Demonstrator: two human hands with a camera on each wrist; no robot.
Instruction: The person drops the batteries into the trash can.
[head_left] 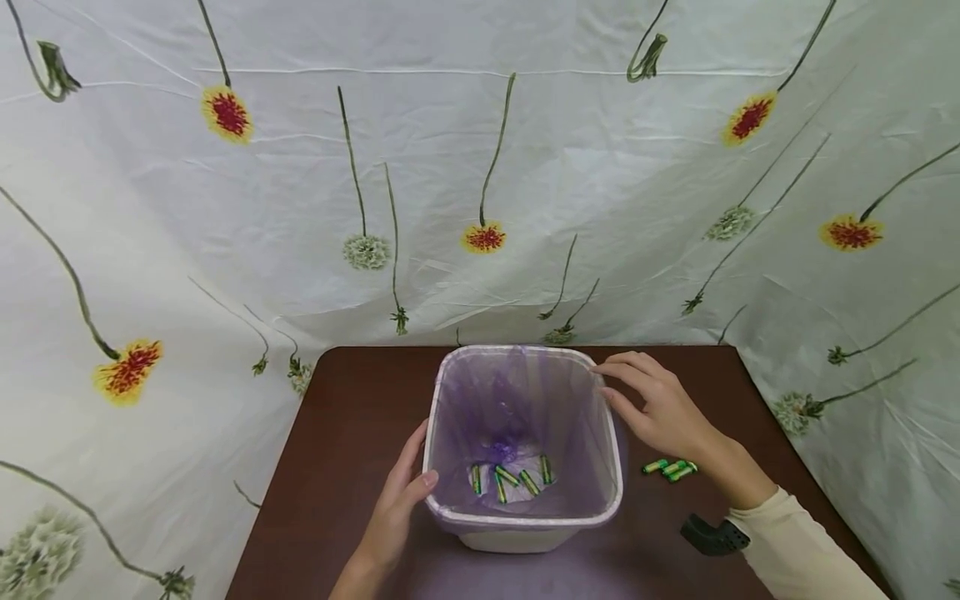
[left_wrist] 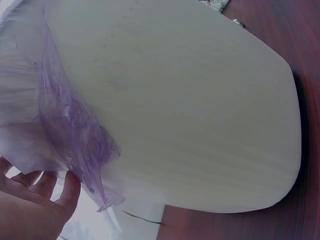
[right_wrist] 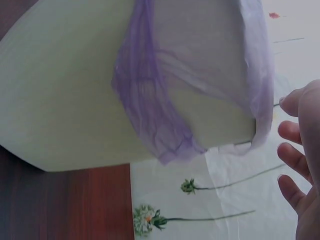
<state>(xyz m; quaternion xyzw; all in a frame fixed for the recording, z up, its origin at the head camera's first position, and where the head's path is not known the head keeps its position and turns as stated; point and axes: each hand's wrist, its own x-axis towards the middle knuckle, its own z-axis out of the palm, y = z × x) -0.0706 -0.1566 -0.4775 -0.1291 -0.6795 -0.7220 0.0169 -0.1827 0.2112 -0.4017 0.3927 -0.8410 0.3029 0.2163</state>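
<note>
The white bin (head_left: 525,467) on the worktop (head_left: 352,433) looks light and stiff (its purple liner (head_left: 517,408) flimsy), best gripped by its walls: left hand (head_left: 401,500) flat against it, right hand (head_left: 660,408) relaxed, touching the rim.

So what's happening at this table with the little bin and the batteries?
A person has both hands at a small white bin lined with a purple bag on a brown table. The left hand rests against the bin's near-left corner, thumb at the rim. The right hand reaches its fingers to the far-right rim. Several green batteries lie in the bottom of the bin, and a few more batteries lie on the table by the right wrist.
</note>
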